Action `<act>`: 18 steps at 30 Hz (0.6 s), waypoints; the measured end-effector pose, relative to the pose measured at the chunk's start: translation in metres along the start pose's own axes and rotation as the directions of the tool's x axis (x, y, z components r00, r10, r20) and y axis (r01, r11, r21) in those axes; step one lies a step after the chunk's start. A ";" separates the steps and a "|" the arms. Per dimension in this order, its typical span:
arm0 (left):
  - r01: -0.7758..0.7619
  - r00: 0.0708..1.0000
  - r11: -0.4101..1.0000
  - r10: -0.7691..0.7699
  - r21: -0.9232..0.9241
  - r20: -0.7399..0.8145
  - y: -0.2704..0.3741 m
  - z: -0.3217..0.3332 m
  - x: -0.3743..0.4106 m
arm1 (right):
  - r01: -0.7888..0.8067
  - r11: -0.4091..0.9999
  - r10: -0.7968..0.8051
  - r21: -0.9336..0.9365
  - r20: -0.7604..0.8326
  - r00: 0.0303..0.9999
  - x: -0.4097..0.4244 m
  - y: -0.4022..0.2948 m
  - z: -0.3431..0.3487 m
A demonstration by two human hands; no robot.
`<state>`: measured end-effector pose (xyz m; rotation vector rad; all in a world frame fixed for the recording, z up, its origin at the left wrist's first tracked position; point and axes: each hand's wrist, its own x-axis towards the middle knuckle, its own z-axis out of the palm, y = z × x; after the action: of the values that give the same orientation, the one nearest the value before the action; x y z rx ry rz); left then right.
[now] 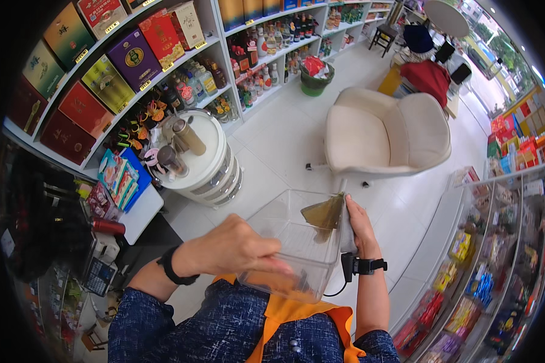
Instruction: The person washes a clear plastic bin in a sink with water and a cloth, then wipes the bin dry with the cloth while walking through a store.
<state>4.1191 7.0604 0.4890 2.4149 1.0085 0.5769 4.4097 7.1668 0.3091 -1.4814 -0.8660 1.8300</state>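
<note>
A clear plastic box [295, 240] is held tilted in front of my chest. My right hand [361, 222] grips its right side, with a grey cloth [348, 231] between palm and wall. Against that same side shows a thin olive-brown piece [324, 213]; whether it is inside or behind the plastic is unclear. My left hand [240, 247] is over the box's left side, fingers bent and pointing toward its near end. Motion blurs those fingertips, and their grip is hidden.
A cream swivel chair [363, 131] stands ahead. To the left is a round white drawer cabinet [209, 168] bearing a gold flask [189, 137] and a jar. Shelves of boxed bottles [136, 59] line the left; a snack rack [477, 267] runs along the right. A green bin [315, 84] stands farther off.
</note>
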 end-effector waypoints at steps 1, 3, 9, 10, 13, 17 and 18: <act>-0.011 1.000 1.000 0.011 0.015 0.005 -0.011 -0.002 0.005 | 0.022 0.997 -0.023 -0.067 -0.013 1.000 0.017 -0.009 0.013; -0.033 0.999 0.998 0.032 0.051 0.018 -0.032 -0.007 0.018 | -0.041 0.999 0.040 0.012 0.069 0.997 0.049 -0.032 0.035; -0.076 0.997 0.969 0.078 0.234 0.000 -0.132 -0.003 0.070 | -0.077 0.997 0.078 -0.016 0.098 0.992 0.123 -0.101 0.093; -0.071 0.997 0.964 0.078 0.258 -0.017 -0.153 -0.002 0.080 | -0.046 0.999 0.047 -0.008 0.137 0.989 0.129 -0.115 0.104; -0.049 0.995 0.958 0.073 0.284 -0.074 -0.200 -0.008 0.109 | -0.024 0.996 0.045 -0.091 0.226 0.973 0.176 -0.128 0.104; 0.007 0.998 0.960 0.012 0.279 -0.067 -0.254 -0.008 0.150 | 0.077 0.979 -0.048 -0.191 0.155 0.987 0.235 -0.149 0.105; 0.031 0.999 0.960 -0.018 0.278 -0.047 -0.266 -0.010 0.163 | 0.137 0.978 -0.117 -0.160 0.132 0.984 0.254 -0.156 0.102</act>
<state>4.0734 7.3500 0.3827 2.6386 1.2075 0.5102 4.2745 7.4512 0.3042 -1.3900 -1.1736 1.8036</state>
